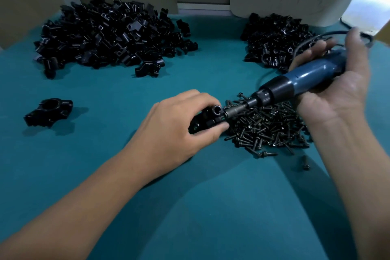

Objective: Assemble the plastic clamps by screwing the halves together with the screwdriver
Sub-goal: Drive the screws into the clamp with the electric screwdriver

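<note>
Two hands are in view: the left hand (179, 120) near the centre and the right hand (335, 82) at about three o'clock. One electric screwdriver (295, 82) lies between them. One clamp (205, 121) sits in the left hand's grip, and one assembled clamp (49, 112) lies alone at nine o'clock. Two heaps of black clamp halves stand on the table: the large heap (109, 36) at eleven o'clock and the smaller heap (276, 38) at one o'clock, each too tangled to count, perhaps hundreds. One pile of screws (270, 131) lies at four o'clock, with one stray screw (305, 163) beyond it
</note>
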Motion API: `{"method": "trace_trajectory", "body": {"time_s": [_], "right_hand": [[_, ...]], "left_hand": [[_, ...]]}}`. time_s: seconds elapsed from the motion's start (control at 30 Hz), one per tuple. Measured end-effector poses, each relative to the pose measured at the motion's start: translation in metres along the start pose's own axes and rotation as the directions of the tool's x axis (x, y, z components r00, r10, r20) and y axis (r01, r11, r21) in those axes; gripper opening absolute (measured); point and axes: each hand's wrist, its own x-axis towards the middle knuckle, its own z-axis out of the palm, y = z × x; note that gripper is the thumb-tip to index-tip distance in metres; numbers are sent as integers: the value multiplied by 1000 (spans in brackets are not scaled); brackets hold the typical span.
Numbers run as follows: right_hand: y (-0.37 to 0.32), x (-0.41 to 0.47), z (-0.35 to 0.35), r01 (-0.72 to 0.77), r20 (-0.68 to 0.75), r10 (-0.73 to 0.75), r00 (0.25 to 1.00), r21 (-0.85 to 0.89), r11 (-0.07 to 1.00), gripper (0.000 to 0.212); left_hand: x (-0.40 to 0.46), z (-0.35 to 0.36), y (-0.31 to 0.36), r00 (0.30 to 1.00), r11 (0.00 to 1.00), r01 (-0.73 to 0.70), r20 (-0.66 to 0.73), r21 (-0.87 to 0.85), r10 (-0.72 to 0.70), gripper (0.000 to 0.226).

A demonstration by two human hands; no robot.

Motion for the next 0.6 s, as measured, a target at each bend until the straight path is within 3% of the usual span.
{"method": "trace_trajectory", "body": {"time_s": [0.07, 0.2, 0.3, 0.47, 0.6], "right_hand": [[5, -2, -1, -31, -17, 30, 999, -22, 999, 39], [12, -4, 0, -52, -75, 48, 996, -60, 997, 37], [13, -6, 2, -44, -96, 41, 995, -39, 998, 32], [17, -9, 8, -32, -55, 29, 998, -54, 998, 22], [21, -11, 11, -17, -22, 15, 1000, -105, 994, 22]], "left_hand": [[-1, 1, 2, 999, 999, 47, 19, -6, -46, 26], [-4, 5, 9, 974, 957, 218, 104, -191, -201, 48], [-3, 5, 11, 962, 937, 259, 144, -236, -230, 44], [-3, 8, 14, 969, 958, 234, 118, -165, -216, 19], [-1, 8, 15, 966, 972, 233, 108, 25, -234, 27]]}}
